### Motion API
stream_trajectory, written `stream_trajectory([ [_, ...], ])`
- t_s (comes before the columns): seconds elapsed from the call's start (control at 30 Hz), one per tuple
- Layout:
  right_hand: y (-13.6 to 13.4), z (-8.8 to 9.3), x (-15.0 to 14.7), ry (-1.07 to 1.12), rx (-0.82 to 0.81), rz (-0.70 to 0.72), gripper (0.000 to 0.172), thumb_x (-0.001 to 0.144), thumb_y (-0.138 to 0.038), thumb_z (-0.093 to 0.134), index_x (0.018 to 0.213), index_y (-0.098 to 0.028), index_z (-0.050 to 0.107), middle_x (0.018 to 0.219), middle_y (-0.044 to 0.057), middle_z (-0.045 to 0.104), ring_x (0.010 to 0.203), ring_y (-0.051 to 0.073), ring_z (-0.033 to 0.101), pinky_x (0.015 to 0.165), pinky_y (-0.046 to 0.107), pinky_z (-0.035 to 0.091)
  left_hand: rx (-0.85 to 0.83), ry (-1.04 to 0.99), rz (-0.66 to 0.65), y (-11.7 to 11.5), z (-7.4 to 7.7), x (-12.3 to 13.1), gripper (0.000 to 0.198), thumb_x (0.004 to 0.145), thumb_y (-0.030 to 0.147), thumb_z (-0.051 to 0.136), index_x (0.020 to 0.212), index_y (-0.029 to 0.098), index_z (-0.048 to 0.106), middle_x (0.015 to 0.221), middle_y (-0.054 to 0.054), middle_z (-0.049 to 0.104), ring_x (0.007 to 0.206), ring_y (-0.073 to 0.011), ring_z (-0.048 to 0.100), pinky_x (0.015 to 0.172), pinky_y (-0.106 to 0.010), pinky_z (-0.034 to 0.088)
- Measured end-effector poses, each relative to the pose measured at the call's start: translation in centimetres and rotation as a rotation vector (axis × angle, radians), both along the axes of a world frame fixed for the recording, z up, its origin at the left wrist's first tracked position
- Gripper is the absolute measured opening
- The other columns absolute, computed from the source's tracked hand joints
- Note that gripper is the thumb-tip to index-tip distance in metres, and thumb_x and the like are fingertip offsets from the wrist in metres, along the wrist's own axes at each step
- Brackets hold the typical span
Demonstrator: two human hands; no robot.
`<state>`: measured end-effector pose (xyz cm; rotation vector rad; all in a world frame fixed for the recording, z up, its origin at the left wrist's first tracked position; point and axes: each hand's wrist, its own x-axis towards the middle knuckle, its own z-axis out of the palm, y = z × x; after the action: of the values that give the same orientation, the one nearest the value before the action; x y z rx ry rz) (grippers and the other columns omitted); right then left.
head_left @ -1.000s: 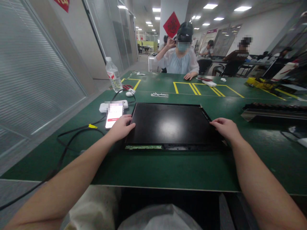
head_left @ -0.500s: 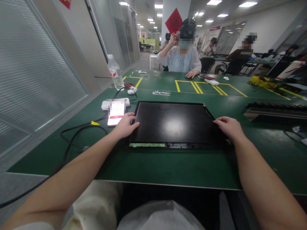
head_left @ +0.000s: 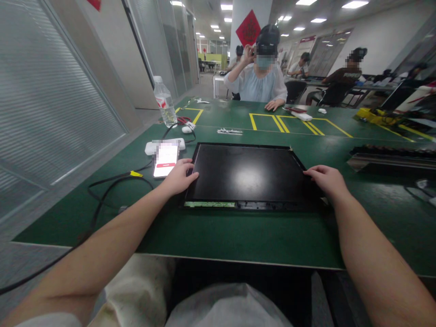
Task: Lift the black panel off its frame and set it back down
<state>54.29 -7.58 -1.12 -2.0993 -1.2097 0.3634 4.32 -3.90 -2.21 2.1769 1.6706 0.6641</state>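
A black flat display panel [head_left: 247,172] lies face up on the green table [head_left: 238,231], with a green circuit strip [head_left: 209,204] along its near edge. My left hand [head_left: 179,177] grips the panel's left edge, thumb on top and fingers curled over the side. My right hand [head_left: 325,179] holds the right edge the same way, fingers bent down over the frame. A phone [head_left: 165,160] with a lit screen lies just left of my left hand.
A white power bank [head_left: 150,147], a black cable [head_left: 112,186] and a water bottle [head_left: 165,101] sit at the left. A dark long part [head_left: 391,156] lies at the right. A person [head_left: 260,77] sits across the table by yellow-taped squares [head_left: 282,125].
Both hands stay on the panel's edges. The view has shifted slightly, so everything sits a little further right and up. The person opposite keeps a hand raised to the head.
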Motion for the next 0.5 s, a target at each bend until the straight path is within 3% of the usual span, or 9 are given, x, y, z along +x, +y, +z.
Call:
stream_trajectory([
  [0.2, 0.15, -0.14, 0.2, 0.023, -0.003, -0.001, 0.019, 0.069, -0.04, 0.075, 0.078, -0.023, 0.075, 0.069, 0.004, 0.069, 0.074, 0.024, 0.063, 0.067, 0.036, 0.041, -0.019, 0.026, -0.017, -0.02, 0.14, -0.04, 0.043, 0.09, 0.047, 0.062, 0.11, 0.012, 0.077, 0.154, -0.022, 0.055, 0.144, -0.0411, 0.052, 0.123, -0.054, 0.04],
  [0.5, 0.34, -0.57, 0.69, 0.007, 0.018, 0.016, 0.022, 0.066, -0.044, 0.075, 0.076, -0.025, 0.075, 0.068, 0.005, 0.071, 0.073, 0.026, 0.065, 0.065, 0.037, 0.043, -0.003, 0.024, -0.008, 0.08, 0.01, 0.08, 0.039, 0.09, 0.046, 0.063, 0.109, 0.015, 0.077, 0.153, -0.019, 0.057, 0.144, -0.0407, 0.052, 0.124, -0.055, 0.04],
])
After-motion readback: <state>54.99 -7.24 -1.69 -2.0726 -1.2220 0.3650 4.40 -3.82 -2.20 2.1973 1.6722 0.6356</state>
